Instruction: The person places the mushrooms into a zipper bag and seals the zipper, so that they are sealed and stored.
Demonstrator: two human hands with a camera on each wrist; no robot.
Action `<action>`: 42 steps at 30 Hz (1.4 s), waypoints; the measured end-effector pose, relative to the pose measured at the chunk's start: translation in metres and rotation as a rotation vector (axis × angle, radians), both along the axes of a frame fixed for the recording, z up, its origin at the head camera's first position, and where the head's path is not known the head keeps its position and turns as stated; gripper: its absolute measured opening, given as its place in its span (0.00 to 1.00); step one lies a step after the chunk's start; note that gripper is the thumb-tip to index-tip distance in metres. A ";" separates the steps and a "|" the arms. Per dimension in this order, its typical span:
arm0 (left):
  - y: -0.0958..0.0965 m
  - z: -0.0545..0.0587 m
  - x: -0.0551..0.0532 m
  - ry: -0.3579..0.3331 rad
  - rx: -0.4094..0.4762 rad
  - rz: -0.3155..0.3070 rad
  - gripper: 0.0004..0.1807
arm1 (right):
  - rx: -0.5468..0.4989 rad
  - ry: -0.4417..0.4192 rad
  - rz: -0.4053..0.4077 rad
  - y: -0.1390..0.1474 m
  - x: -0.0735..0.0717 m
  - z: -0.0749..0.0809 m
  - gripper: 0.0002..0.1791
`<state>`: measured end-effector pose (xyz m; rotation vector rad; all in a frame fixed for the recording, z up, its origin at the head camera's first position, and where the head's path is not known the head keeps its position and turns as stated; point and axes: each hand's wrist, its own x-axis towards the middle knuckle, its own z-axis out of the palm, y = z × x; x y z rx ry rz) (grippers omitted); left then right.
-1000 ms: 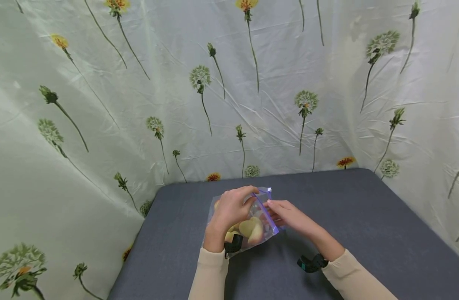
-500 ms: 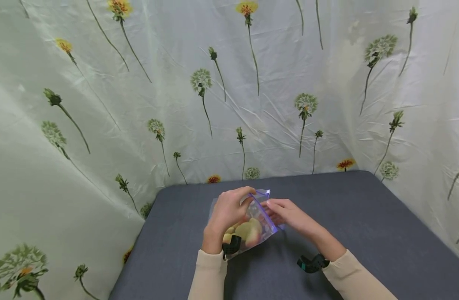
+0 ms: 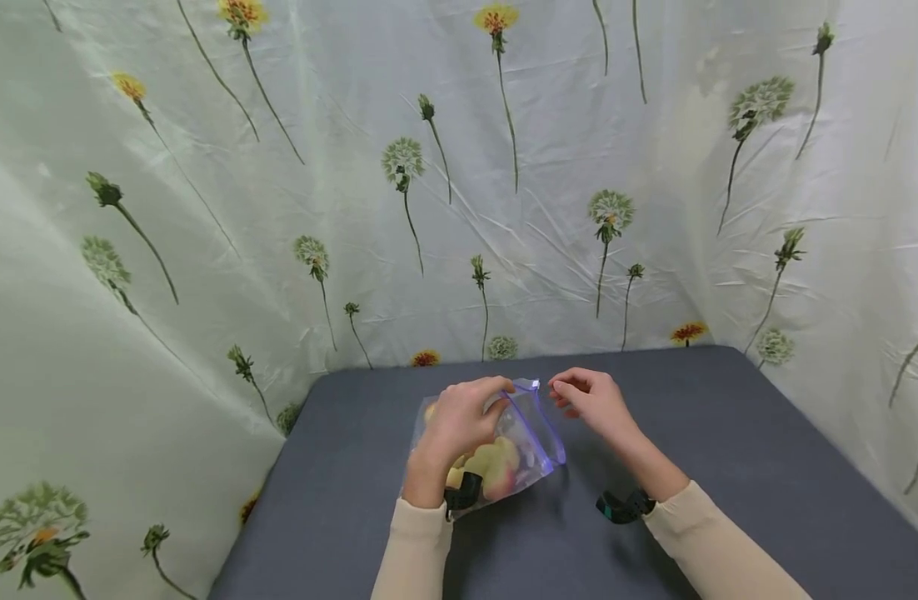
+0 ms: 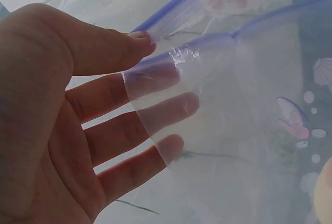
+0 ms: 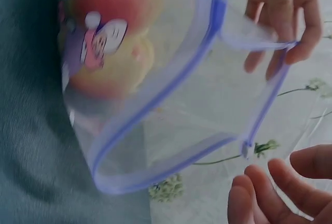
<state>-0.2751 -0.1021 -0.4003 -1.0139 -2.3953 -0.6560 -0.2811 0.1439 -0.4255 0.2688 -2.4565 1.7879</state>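
The right hand (image 3: pixel 594 400) has let go and drawn back, fingers loosely curled; the left hand (image 3: pixel 462 417) alone pinches the open zip bag (image 3: pixel 530 433) of apples (image 3: pixel 496 462).

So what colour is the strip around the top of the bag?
Purple-blue. The zip strip of the bag shows best in the right wrist view.

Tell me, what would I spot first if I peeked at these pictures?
First, the clear zip bag with a purple strip, mid-table, its mouth gaping and yellow-red fruit inside. The left hand pinches its top edge, while the right hand hovers just beside it. Behind hangs a flowered curtain.
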 end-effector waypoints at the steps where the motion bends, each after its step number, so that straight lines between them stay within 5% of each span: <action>1: 0.000 0.000 0.000 0.011 -0.006 -0.001 0.07 | 0.023 -0.006 -0.025 0.000 -0.003 -0.001 0.14; 11: 0.005 0.000 -0.003 0.043 -0.086 -0.023 0.08 | 0.154 -0.098 0.008 -0.011 -0.025 0.000 0.23; 18: 0.013 -0.003 -0.002 0.121 -0.201 -0.032 0.10 | 0.101 -0.143 0.014 -0.012 -0.034 -0.002 0.16; 23: 0.017 -0.004 0.001 0.107 -0.235 -0.056 0.19 | 0.055 -0.150 0.033 -0.012 -0.039 -0.003 0.14; 28: 0.018 0.000 0.002 -0.003 -0.180 -0.035 0.23 | 0.060 -0.140 0.062 -0.011 -0.042 -0.004 0.14; 33: 0.013 0.012 -0.005 -0.201 -0.097 0.002 0.19 | 0.066 -0.137 0.075 -0.012 -0.043 -0.007 0.14; 42: 0.017 0.013 -0.048 -0.472 -0.025 0.052 0.14 | 0.074 -0.115 0.080 -0.008 -0.041 -0.009 0.14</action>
